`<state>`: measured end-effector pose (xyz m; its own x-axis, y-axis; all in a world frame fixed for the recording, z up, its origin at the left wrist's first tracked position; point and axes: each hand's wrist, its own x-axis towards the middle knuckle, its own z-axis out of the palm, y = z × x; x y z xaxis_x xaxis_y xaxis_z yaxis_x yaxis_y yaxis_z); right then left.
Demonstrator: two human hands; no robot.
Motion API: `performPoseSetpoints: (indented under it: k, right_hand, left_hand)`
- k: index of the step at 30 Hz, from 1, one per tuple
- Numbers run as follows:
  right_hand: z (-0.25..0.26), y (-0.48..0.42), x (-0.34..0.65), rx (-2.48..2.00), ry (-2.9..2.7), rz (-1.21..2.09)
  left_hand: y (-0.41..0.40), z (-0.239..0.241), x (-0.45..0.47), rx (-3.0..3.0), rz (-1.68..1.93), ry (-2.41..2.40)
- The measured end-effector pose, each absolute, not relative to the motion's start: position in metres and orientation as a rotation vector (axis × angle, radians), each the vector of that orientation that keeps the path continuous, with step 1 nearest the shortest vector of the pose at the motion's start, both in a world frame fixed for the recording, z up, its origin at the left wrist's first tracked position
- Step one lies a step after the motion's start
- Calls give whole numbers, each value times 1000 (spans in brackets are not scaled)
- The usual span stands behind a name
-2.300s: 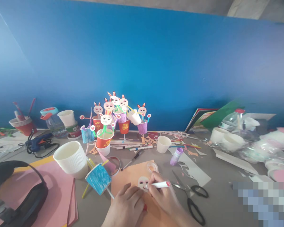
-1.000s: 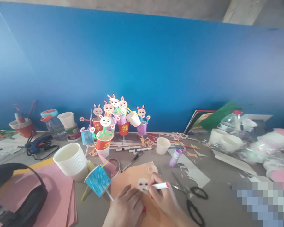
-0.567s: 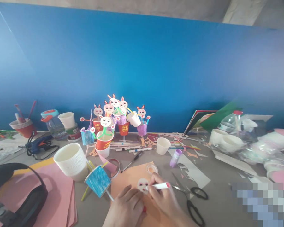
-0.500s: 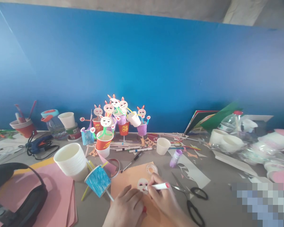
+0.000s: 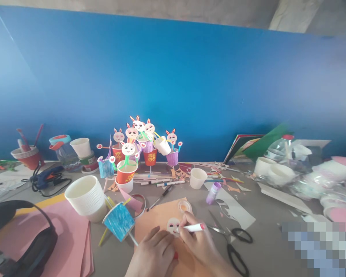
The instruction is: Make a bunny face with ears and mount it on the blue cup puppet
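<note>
A round white paper face (image 5: 173, 226) with drawn eyes lies on an orange sheet (image 5: 158, 209). My right hand (image 5: 197, 234) is closed around a white marker with a red end (image 5: 196, 227), its tip at the lower part of the face. My left hand (image 5: 154, 250) rests on the sheet, its fingers bent and their tips at the lower left edge of the face. A small red cap (image 5: 175, 255) sticks out from beneath the left fingers, mostly hidden. Close to the left hand, a blue-coloured paper cup (image 5: 119, 222) lies tilted with straws through it.
Scissors (image 5: 233, 238) lie open beside my right arm. Tape (image 5: 185, 206) rests on the orange sheet. Stacked white cups (image 5: 86, 198), headphones (image 5: 25, 238) and pink paper (image 5: 72, 234) are to the left. Rabbit-faced cup figures (image 5: 128, 165) stand behind; a purple glue stick (image 5: 213, 193) is right.
The right hand and marker have shifted only very slightly at the face. The whole view has moved a little; the left hand stays in place.
</note>
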<state>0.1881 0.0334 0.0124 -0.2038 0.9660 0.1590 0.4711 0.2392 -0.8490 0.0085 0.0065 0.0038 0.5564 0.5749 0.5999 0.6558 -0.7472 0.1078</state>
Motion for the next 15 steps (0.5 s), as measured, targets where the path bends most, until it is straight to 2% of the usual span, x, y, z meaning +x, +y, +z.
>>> performPoseSetpoints:
  k: [15]
  right_hand:
    - [7,34,188,-1287,-1736,889]
  left_hand:
    - [7,4,10,-2643,-1034,-1047]
